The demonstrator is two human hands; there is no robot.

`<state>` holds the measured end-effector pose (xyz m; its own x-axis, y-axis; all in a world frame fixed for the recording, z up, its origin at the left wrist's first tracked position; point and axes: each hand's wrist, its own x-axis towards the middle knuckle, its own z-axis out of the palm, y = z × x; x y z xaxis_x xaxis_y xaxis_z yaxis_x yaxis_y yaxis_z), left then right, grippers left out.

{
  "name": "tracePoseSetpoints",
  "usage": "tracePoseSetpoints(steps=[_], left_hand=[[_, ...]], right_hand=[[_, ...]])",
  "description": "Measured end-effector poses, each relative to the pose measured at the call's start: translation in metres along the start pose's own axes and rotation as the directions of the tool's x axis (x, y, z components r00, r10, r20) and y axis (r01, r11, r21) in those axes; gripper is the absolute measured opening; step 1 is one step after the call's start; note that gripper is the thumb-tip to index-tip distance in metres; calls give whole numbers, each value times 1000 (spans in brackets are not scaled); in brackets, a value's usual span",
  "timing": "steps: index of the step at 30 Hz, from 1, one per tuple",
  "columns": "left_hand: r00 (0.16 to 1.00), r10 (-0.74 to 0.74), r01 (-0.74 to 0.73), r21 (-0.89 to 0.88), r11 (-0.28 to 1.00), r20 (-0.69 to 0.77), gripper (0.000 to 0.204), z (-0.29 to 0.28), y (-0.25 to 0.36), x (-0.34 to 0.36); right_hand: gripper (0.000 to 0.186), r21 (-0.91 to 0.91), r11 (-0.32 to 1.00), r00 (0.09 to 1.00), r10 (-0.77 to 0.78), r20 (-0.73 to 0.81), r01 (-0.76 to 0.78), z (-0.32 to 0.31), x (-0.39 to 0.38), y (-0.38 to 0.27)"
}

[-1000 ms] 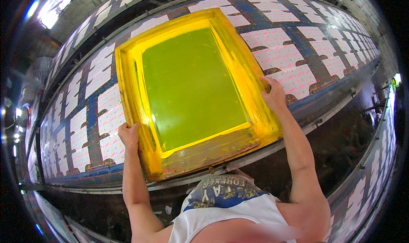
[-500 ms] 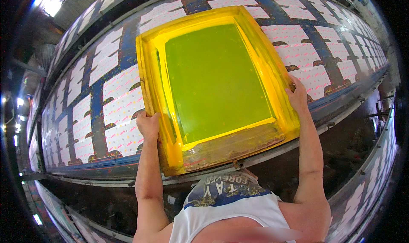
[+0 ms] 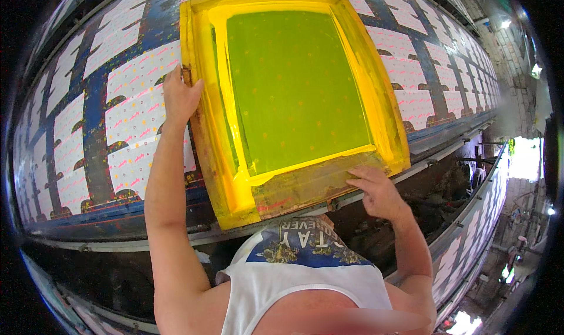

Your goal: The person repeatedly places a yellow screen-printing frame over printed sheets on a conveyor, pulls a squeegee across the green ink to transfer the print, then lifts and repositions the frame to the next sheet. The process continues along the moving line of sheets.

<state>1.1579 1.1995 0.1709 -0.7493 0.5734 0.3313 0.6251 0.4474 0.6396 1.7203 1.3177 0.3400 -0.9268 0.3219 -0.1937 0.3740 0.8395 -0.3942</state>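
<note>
A screen printing frame [image 3: 385, 109] coated in yellow ink lies at a slant before me, its green mesh [image 3: 294, 88] showing small orange motifs. Thick yellow ink lines the inside edges. At the frame's left side, my left hand [image 3: 181, 95] is closed on the outer rail beside a small metal fitting [image 3: 186, 71], with the thumb toward the ink. Over the near right corner, my right hand [image 3: 380, 193] has its fingers stretched out, their tips at the near rail [image 3: 311, 182]. The frame hides whatever is beneath it.
White printed sheets [image 3: 138, 106] with pink and orange marks lie in rows on a long blue table [image 3: 97, 153]. A metal rail [image 3: 429, 150] with small stops runs along its near edge. Another table with sheets [image 3: 470, 217] stands behind me to the right.
My left hand has moved farther up the frame's left rail. My right hand has left the right rail and come to the near right corner. Orange motifs now show through the mesh.
</note>
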Motion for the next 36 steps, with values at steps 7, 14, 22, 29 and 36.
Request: tracePoseSetpoints(steps=[7, 14, 22, 29, 36], left_hand=[[985, -150, 157, -83, 984, 90, 73, 3, 8, 14], [978, -192, 197, -66, 978, 77, 74, 10, -3, 11], [984, -142, 161, -201, 966, 104, 68, 1, 3, 9], [976, -206, 213, -95, 972, 76, 74, 8, -8, 9], [984, -171, 177, -158, 971, 52, 71, 13, -17, 7]], right_hand=[[54, -253, 967, 990, -61, -127, 27, 29, 2, -10], [42, -222, 956, 957, -230, -177, 189, 10, 22, 4], [39, -157, 970, 982, -188, -15, 183, 17, 86, -31], [45, -98, 983, 984, -145, 107, 156, -12, 70, -25], [53, -93, 981, 985, -167, 54, 171, 7, 50, -22]])
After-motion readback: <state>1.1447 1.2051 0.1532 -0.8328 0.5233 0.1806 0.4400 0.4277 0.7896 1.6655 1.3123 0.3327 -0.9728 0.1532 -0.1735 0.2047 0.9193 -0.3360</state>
